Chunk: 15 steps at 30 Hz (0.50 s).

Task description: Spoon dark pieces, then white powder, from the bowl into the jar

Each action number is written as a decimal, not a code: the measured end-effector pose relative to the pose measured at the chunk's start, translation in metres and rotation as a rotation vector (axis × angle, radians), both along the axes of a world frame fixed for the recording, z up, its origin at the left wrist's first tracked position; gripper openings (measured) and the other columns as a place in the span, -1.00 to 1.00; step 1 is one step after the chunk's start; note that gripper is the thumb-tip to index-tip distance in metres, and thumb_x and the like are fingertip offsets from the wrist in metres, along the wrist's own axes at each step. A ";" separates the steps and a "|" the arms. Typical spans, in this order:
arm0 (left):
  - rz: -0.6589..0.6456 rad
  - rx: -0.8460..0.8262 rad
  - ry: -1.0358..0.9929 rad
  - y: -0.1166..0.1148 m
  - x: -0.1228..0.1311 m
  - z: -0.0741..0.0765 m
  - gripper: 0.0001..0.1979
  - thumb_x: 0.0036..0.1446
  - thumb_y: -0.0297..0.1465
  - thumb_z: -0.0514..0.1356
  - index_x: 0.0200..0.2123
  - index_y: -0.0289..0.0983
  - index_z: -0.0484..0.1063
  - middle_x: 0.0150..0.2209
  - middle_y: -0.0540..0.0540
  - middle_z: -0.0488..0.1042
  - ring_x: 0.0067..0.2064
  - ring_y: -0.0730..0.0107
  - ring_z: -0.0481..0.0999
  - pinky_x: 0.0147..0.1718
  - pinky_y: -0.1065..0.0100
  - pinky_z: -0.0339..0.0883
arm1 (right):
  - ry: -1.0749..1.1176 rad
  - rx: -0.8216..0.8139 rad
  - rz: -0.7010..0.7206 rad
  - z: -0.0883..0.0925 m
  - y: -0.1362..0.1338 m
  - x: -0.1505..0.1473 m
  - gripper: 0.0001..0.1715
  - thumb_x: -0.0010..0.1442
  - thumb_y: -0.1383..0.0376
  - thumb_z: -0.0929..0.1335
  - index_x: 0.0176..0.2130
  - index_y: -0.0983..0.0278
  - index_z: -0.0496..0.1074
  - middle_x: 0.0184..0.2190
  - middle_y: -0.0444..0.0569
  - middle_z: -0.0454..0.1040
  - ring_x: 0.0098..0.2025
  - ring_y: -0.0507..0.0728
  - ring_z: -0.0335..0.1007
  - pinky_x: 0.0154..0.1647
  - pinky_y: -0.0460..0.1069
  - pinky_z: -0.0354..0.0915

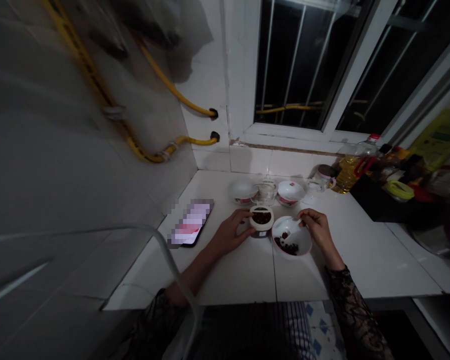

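phone (198,220): screen-up on the surface (228,275) at your left, probably set there so you can glance at it.
left hand (230,234): your thumb and fingers curve wide around the left side of the jar (261,233), touching it, likely to steady it.
jar: upright, uncovered, dark contents showing; it sits just beside the bowl (303,244), which keeps the rims near each other.
bowl: pink-rimmed, dark pieces low inside.
spoon (291,226): pale, slanting down into the bowl.
right hand (315,225): you pinch the handle narrowly by the far rim, which seems to leave your wrist outside the bowl.
left edge: the surface meets the tiled wall (127,210) beyond the phone.
back: small bowls (290,194) and glassware (267,191) crowd behind the jar, so room is tight there.
front edge: a modest strip separates the bowl from it.
right side: wider room runs toward the black rack (375,200).
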<state>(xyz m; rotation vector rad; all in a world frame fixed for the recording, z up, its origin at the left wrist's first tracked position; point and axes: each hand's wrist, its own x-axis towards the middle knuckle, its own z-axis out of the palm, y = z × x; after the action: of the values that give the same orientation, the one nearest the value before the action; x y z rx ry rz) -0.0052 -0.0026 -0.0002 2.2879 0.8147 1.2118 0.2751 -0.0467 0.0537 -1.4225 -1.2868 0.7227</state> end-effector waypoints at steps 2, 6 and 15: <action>0.001 0.000 -0.003 0.000 0.000 0.000 -0.67 0.22 -0.29 0.20 0.04 -0.18 0.31 0.07 -0.21 0.40 0.03 0.21 0.51 -0.13 0.20 0.53 | 0.040 -0.007 -0.001 0.001 0.001 0.000 -0.80 -0.10 0.16 0.33 -0.53 0.24 0.45 -0.71 -0.16 0.36 -0.58 0.06 0.24 -0.46 -0.04 0.15; 0.000 0.005 -0.001 0.000 0.000 0.001 -0.66 0.22 -0.31 0.19 0.05 -0.18 0.31 0.07 -0.21 0.40 0.04 0.20 0.50 -0.14 0.21 0.52 | 0.108 -0.041 -0.012 0.001 0.002 0.001 -0.80 -0.13 0.17 0.35 -0.53 0.25 0.47 -0.72 -0.16 0.37 -0.59 0.05 0.22 -0.48 -0.05 0.13; 0.005 0.021 -0.015 0.001 0.001 -0.002 -0.67 0.21 -0.29 0.21 0.04 -0.18 0.33 0.05 -0.19 0.41 0.03 0.21 0.50 -0.11 0.22 0.51 | 0.035 0.200 -0.065 0.017 0.011 -0.016 -0.76 0.05 0.12 0.36 -0.39 0.24 0.48 -0.60 -0.14 0.45 -0.49 0.09 0.36 -0.33 0.00 0.26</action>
<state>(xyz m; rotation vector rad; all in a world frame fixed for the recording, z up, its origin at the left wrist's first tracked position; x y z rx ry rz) -0.0042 -0.0011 -0.0018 2.2922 0.8065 1.2432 0.2591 -0.0353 0.0709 -1.2773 -1.2439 0.5566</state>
